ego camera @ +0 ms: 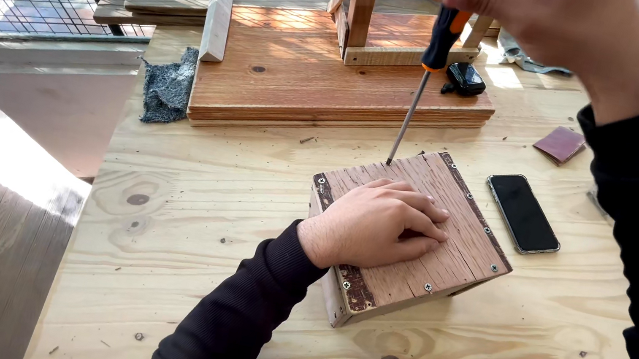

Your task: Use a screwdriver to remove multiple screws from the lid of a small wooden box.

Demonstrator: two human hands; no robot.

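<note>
A small wooden box (pixel 445 251) with a worn reddish plywood top, screws along its edges, sits on the pale wooden workbench (pixel 186 210). My left hand (pixel 377 223) lies flat on the box top, fingers together, pressing on it. Above it, my right hand (pixel 558 21) grips a screwdriver (pixel 432 61) with a black and orange handle. The shaft slants down and its tip rests at the far edge of the box top.
A black phone (pixel 523 213) lies face up right of the box. Behind it are a stack of reddish boards (pixel 302 74), a wooden frame (pixel 380 10), a small black object (pixel 465 78), a grey rag (pixel 168 85) and a sandpaper piece (pixel 560 143). The bench's left edge drops to a floor.
</note>
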